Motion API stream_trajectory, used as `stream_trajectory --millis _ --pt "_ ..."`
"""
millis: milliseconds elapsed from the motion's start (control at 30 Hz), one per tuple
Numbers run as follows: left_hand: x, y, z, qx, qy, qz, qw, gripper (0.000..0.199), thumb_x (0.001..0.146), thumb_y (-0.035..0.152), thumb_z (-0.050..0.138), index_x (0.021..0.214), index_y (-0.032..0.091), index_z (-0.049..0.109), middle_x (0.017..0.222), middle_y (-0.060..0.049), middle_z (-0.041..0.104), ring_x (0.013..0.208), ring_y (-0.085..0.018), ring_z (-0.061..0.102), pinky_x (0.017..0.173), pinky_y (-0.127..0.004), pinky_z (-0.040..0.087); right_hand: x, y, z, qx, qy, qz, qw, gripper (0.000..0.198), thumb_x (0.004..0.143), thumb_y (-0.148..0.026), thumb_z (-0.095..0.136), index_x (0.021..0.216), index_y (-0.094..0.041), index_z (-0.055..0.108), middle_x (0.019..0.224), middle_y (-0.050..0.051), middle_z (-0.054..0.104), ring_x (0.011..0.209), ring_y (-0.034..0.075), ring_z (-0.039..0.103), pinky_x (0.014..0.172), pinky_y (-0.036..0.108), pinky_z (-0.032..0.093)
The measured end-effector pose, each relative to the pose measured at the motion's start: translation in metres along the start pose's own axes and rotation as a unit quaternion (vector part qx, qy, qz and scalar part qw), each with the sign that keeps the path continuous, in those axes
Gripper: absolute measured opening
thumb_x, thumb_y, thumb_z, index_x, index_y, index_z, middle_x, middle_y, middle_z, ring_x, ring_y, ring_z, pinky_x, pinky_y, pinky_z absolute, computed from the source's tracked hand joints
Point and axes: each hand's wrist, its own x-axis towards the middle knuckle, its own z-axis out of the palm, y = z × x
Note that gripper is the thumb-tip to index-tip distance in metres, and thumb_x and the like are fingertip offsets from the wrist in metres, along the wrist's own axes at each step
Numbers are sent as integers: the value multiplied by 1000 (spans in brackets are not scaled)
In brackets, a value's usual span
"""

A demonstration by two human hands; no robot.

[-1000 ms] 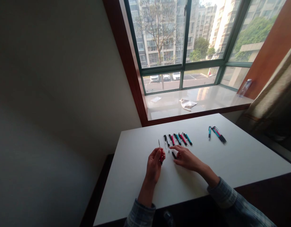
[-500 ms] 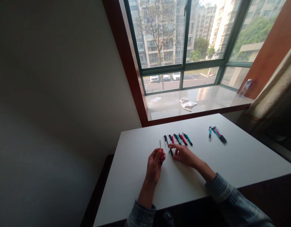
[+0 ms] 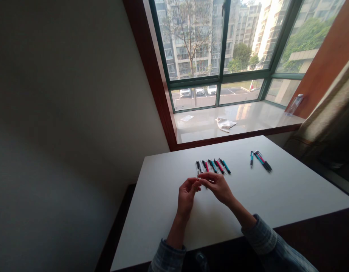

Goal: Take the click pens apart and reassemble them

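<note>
My left hand (image 3: 186, 198) is closed around a pen, whose barrel is now mostly hidden by the fingers. A thin refill (image 3: 198, 171) sticks up from it, away from me. My right hand (image 3: 220, 187) has come against the left, thumb and forefinger pinched at the refill; whatever small thing lies between those fingertips is too small to make out. Just beyond the hands lies a row of pen parts: black pieces (image 3: 198, 164), red barrels (image 3: 219, 166), teal barrels (image 3: 226, 166) and thin refills beside them.
Several assembled pens (image 3: 262, 161) lie farther right on the white table (image 3: 279, 192). Behind the table, a windowsill (image 3: 199, 130) holds a crumpled white cloth (image 3: 225, 124) and a clear bottle (image 3: 294, 105). A wall (image 3: 78, 113) stands on the left.
My right hand has moved left from beside a small black piece on the table to the refill. The left hand has turned slightly, tilting the refill to the right.
</note>
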Motion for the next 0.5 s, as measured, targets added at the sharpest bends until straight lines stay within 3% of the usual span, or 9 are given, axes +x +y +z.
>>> stream_trajectory --millis 133,300,367,500 --pt "0 -1 1 59 -31 10 998 34 84 47 78 95 16 75 84 -5 70 69 -13 56 69 -27 48 0 1 6 57 41 11 997 29 82 -46 80 85 -17 78 96 7 77 78 19 68 72 31 56" --pt "1 -4 -1 78 10 11 997 38 85 54 73 94 17 70 73 1 59 62 -11 49 60 -22 41 -2 2 -8 132 179 26 975 35 87 -52 75 105 -23 79 97 5 75 80 17 65 75 30 54" --pt "0 -3 -2 82 31 7 996 41 85 57 72 92 17 70 69 2 55 60 -10 46 58 -21 40 -8 4 -10 97 160 26 982 37 88 -52 73 110 -22 79 97 6 75 83 18 66 77 32 54" --pt "-2 2 -4 93 39 -13 995 45 80 57 77 98 16 75 61 4 52 55 -8 38 54 -20 37 -24 3 0 -83 60 6 995 32 94 -47 68 106 -20 81 101 9 76 88 22 68 79 33 52"
